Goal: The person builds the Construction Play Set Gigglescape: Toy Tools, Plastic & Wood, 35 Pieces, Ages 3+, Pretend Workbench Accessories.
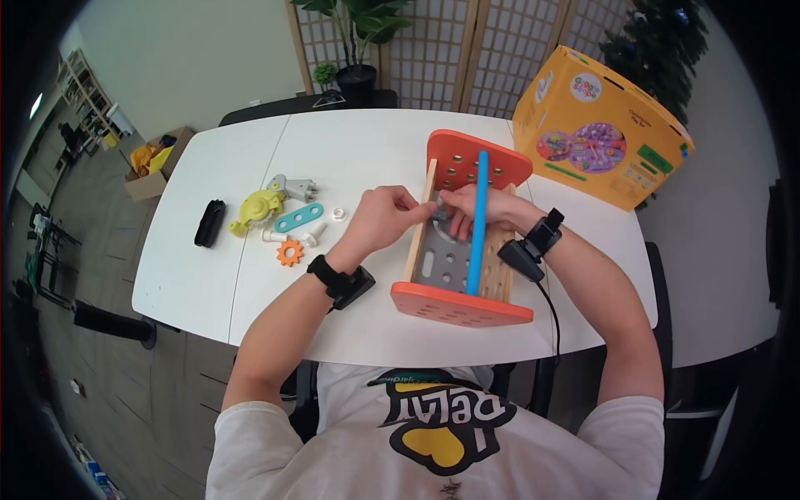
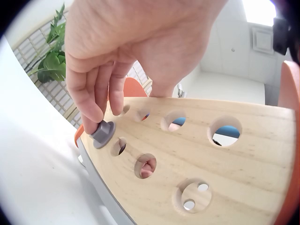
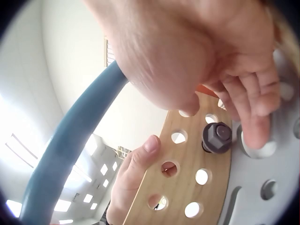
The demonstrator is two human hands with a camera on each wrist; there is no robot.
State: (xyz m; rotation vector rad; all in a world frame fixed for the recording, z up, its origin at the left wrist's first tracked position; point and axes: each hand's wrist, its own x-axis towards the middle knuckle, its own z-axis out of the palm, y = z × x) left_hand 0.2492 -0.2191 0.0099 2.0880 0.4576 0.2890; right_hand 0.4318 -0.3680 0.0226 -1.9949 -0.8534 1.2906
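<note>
A toy toolbox has orange ends [image 1: 462, 304], a blue handle bar [image 1: 478, 225] and a grey perforated base [image 3: 276, 164]. My left hand [image 1: 379, 218] reaches over its left wooden side panel [image 2: 253, 159], thumb at the top edge. On the outer face, its fingertips touch a grey bolt [image 2: 104, 134] with a hexagonal head, seated in a hole. Inside, a dark grey hex nut [image 3: 218, 137] sits around the bolt's end against the panel. My right hand [image 1: 492, 207] reaches under the handle bar, fingers loosely bent beside the nut, one fingertip low over the base.
Left on the white table [image 1: 192, 275] lie a yellow-green toy piece [image 1: 257, 207], a grey toy piece [image 1: 296, 187], a teal strip [image 1: 298, 217], an orange gear [image 1: 290, 252], white bolts [image 1: 313, 234] and a black case [image 1: 210, 223]. A yellow box [image 1: 600, 125] stands back right.
</note>
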